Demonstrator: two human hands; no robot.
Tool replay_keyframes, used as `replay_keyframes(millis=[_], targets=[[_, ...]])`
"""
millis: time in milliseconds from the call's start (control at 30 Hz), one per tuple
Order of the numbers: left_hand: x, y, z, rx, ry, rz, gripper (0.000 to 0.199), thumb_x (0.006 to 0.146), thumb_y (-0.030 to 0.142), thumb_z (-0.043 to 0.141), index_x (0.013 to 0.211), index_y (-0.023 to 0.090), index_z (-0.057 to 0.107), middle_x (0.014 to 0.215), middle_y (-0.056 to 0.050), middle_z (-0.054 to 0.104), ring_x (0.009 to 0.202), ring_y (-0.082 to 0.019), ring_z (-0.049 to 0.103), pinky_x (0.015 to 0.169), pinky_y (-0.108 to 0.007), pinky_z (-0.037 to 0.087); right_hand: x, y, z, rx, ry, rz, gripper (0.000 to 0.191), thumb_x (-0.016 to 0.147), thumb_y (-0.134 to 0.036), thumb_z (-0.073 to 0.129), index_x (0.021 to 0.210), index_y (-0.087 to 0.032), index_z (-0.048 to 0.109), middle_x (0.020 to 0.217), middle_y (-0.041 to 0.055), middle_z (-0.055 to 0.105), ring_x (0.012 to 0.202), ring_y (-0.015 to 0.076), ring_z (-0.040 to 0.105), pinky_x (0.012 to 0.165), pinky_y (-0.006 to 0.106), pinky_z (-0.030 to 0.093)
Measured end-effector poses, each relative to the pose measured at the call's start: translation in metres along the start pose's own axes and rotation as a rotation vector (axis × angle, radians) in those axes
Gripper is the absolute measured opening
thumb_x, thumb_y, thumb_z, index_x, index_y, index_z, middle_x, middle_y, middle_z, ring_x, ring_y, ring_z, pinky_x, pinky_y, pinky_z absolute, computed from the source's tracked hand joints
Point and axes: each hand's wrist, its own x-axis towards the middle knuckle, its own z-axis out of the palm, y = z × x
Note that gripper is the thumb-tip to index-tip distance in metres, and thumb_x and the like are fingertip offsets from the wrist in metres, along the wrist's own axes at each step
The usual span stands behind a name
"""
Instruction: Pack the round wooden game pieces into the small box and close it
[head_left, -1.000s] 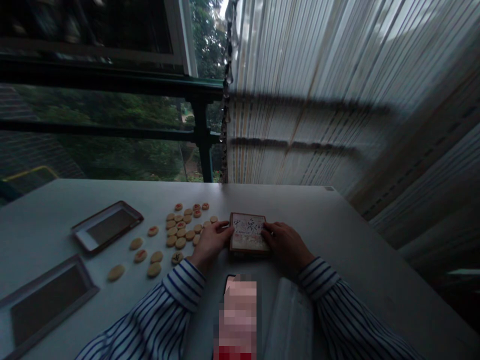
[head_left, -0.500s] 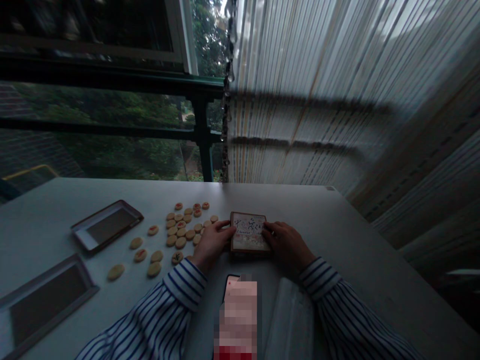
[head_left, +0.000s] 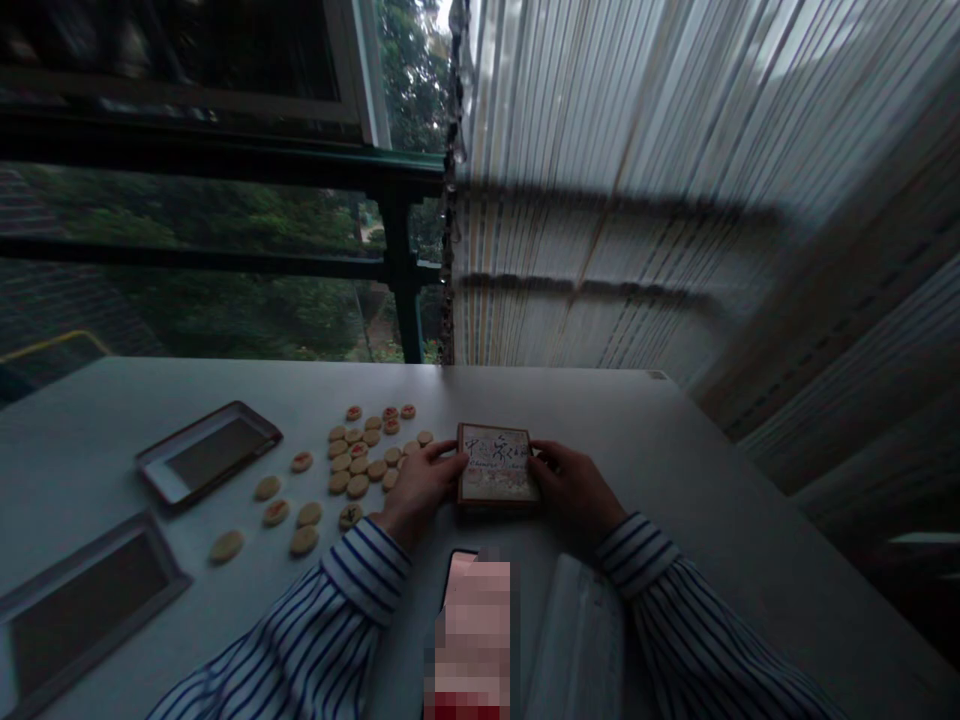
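Observation:
A Chinese chess box (head_left: 496, 478) with dark brush-like characters on its pale lid lies flat on the white table. My left hand (head_left: 420, 490) is closed on its left side, fingertips at the edge. On the opposite side my right hand (head_left: 577, 490) grips the right edge, its fingers bent. Round wooden chess pieces (head_left: 358, 486) are spread to the left of my left hand, several with red markings. One piece (head_left: 350, 516) close to my left cuff carries a black character. My left hand and sleeve may hide further pieces.
Two shallow trays, a nearer one (head_left: 161, 545) and a farther one (head_left: 146, 462), lie at the left. A phone (head_left: 472, 630) rests between my forearms, beside a clear plastic package (head_left: 581, 640). A string curtain (head_left: 570, 330) hangs behind the table (head_left: 615, 400).
My right fingers have shifted slightly from the lid's surface toward the box's right edge. The left hand keeps its hold, and the pieces lie as before. The view has drifted slightly.

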Motion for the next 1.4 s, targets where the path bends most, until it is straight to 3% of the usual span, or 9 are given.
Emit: replay_keyframes(millis=[200,400,633,767,933,1400], targets=[[-0.003,0.003,0.001,-0.023,0.024,-0.012,0.037,0.072,0.008,0.058,0.108,0.008,0.049,0.082,-0.013,0.067,0.064,-0.018,0.065,0.055,-0.027,0.053,0.004,0.005,0.001,0.154,0.011,0.111,0.036,0.078,-0.031,0.047,0.109,-0.015,0.054,0.09,0.0075,0.065,0.079,0.0153,0.06,0.072,0.027,0.045],[-0.004,0.004,0.001,-0.091,0.003,-0.014,0.034,0.073,0.007,0.057,0.107,0.008,0.05,0.082,-0.013,0.067,0.065,-0.018,0.065,0.058,-0.027,0.054,0.006,0.014,0.003,0.258,0.018,0.113,0.04,0.077,-0.034,0.049,0.111,-0.013,0.052,0.094,0.0095,0.065,0.085,0.0169,0.06,0.077,0.031,0.046],[-0.006,0.006,0.001,-0.141,-0.048,-0.008,0.037,0.072,0.009,0.058,0.109,0.008,0.049,0.085,-0.013,0.067,0.069,-0.018,0.065,0.062,-0.027,0.054,0.008,0.01,0.002,0.583,-0.003,0.217,0.039,0.074,-0.036,0.055,0.104,-0.01,0.057,0.091,0.0096,0.066,0.08,0.0168,0.061,0.072,0.03,0.049],[-0.006,0.005,0.001,-0.142,-0.061,-0.014,0.037,0.074,0.007,0.056,0.11,0.008,0.048,0.087,-0.013,0.066,0.071,-0.017,0.065,0.062,-0.027,0.054,0.006,0.005,-0.002,0.78,-0.085,0.266,0.035,0.074,-0.035,0.055,0.1,-0.012,0.06,0.089,0.0076,0.066,0.069,0.0138,0.061,0.063,0.026,0.05],[-0.007,0.004,0.0,-0.145,-0.089,-0.01,0.029,0.073,0.009,0.057,0.101,0.009,0.055,0.088,-0.012,0.066,0.072,-0.016,0.065,0.061,-0.024,0.053,0.005,0.007,-0.002,0.994,-0.121,0.31,0.035,0.072,-0.032,0.059,0.102,-0.014,0.06,0.088,0.0073,0.065,0.066,0.0124,0.061,0.061,0.024,0.05],[-0.008,0.003,-0.005,-0.185,-0.164,-0.076,0.021,0.072,0.014,0.059,0.093,0.01,0.057,0.088,-0.01,0.067,0.074,-0.015,0.064,0.065,-0.023,0.051,0.003,0.001,-0.009,1.013,-0.102,0.382,0.035,0.07,-0.031,0.062,0.1,-0.013,0.059,0.09,0.0086,0.064,0.064,0.0108,0.059,0.059,0.023,0.05]])
